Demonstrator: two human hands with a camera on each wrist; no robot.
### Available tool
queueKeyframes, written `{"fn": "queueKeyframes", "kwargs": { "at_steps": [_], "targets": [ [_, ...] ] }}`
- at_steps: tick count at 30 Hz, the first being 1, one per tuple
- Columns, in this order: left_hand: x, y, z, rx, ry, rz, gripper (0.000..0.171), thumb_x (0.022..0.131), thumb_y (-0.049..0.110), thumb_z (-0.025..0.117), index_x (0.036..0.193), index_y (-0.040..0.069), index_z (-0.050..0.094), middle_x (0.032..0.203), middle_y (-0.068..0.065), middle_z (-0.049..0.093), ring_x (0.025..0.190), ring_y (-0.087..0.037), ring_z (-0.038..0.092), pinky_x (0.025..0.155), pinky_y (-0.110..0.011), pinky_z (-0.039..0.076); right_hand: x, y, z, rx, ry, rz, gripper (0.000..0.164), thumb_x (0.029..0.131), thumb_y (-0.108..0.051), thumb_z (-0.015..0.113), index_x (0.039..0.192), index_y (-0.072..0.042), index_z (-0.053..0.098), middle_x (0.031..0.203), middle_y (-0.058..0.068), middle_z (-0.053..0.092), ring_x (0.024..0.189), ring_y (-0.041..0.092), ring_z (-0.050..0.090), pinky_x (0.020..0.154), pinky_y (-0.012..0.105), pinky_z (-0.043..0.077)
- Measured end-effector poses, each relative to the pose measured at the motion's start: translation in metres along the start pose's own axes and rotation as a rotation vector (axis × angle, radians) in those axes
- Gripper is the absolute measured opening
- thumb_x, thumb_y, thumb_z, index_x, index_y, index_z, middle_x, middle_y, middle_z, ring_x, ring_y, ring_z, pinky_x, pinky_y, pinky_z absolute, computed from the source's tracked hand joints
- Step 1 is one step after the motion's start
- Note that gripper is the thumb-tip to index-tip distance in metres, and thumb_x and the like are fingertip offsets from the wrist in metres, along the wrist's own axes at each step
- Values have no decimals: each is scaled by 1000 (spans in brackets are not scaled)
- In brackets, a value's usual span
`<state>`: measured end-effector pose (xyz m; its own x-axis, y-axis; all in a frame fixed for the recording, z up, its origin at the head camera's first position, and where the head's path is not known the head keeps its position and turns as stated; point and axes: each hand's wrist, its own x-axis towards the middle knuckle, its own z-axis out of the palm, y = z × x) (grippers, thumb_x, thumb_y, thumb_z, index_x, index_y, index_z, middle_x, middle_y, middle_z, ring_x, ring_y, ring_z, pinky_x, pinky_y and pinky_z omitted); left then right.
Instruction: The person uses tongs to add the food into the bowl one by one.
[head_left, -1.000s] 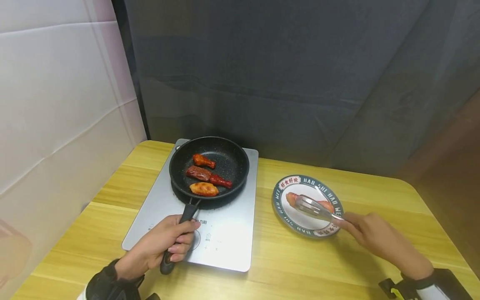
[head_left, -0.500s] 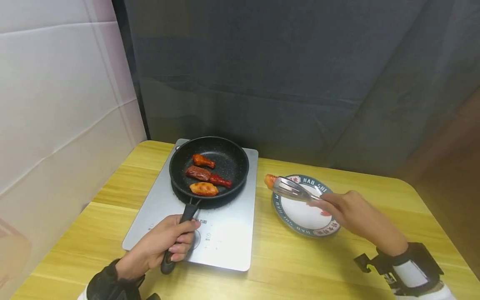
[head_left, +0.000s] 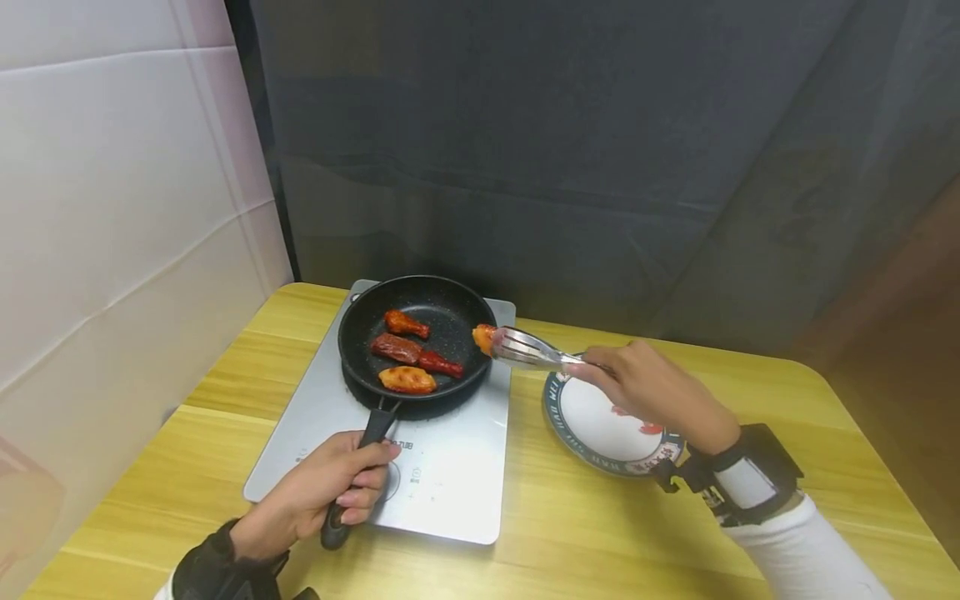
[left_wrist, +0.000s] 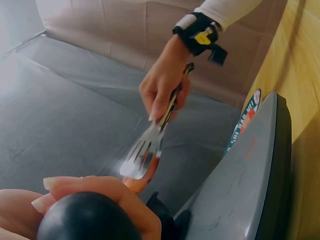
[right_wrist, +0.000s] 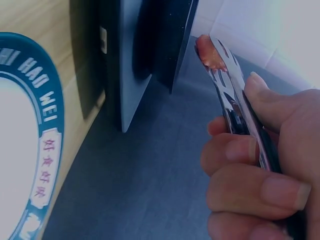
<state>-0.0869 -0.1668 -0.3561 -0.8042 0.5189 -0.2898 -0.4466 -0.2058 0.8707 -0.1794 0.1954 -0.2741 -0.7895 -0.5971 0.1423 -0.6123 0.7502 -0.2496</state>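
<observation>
My left hand (head_left: 341,483) grips the black handle of a frying pan (head_left: 468,333). Inside the pan lie a small drumstick (head_left: 407,323), a dark red-brown piece of meat (head_left: 396,347), a red drumstick (head_left: 441,362) and a golden wing (head_left: 407,379). Metal tongs (head_left: 525,348) are held in my right hand (head_left: 645,387), and their tips pinch an orange piece of food (head_left: 484,337) at the pan's right rim. The right wrist view shows that food (right_wrist: 210,52) between the tong tips, mostly covered by them.
Under the pan is a silver induction cooktop (head_left: 457,492) on a wooden table (head_left: 585,533). To its right stands a white plate (head_left: 600,421) with a green lettered rim, partly behind my right forearm. A dark curtain (head_left: 525,167) hangs at the back, a pale one (head_left: 135,208) at left.
My right hand has carried the orange piece in the tongs from the plate leftward to the pan's right rim. The left hand and pan have stayed in place.
</observation>
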Motion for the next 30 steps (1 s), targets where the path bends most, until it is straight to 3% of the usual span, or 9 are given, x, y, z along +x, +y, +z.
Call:
{"fn": "queueKeyframes", "kwargs": {
  "at_steps": [3, 9, 16, 30],
  "targets": [
    [0, 0, 0, -7, -4, -1, 22, 97, 17, 52, 85, 7, 37, 56, 8, 34, 40, 0, 31, 34, -15, 30, 14, -2, 0, -44, 33, -85, 22, 95, -34, 60, 81, -17, 63, 56, -13, 37, 43, 0, 35, 41, 21, 29],
    [-2, -1, -3, -18, -6, -11, 22, 97, 16, 52, 83, 6, 39, 56, 7, 34, 40, 0, 32, 35, -15, 30, 43, -14, 3, -70, -27, -97, 30, 96, -38, 58, 79, -15, 64, 56, -11, 38, 45, 3, 36, 41, 22, 31],
    [-2, -1, -3, -10, -9, -16, 24, 97, 18, 53, 82, 6, 38, 56, 8, 34, 39, 0, 32, 34, -15, 30, 72, -27, 9, -130, -85, -47, 34, 96, -39, 57, 74, -13, 61, 55, -6, 38, 45, 7, 39, 42, 24, 33],
    [0, -2, -3, -22, -9, -19, 21, 97, 17, 54, 88, 6, 39, 57, 7, 34, 40, -1, 32, 34, -15, 30, 99, -50, 6, -205, -236, 127, 36, 95, -45, 55, 75, -18, 67, 58, -3, 48, 50, 12, 48, 43, 27, 36]
  ]
}}
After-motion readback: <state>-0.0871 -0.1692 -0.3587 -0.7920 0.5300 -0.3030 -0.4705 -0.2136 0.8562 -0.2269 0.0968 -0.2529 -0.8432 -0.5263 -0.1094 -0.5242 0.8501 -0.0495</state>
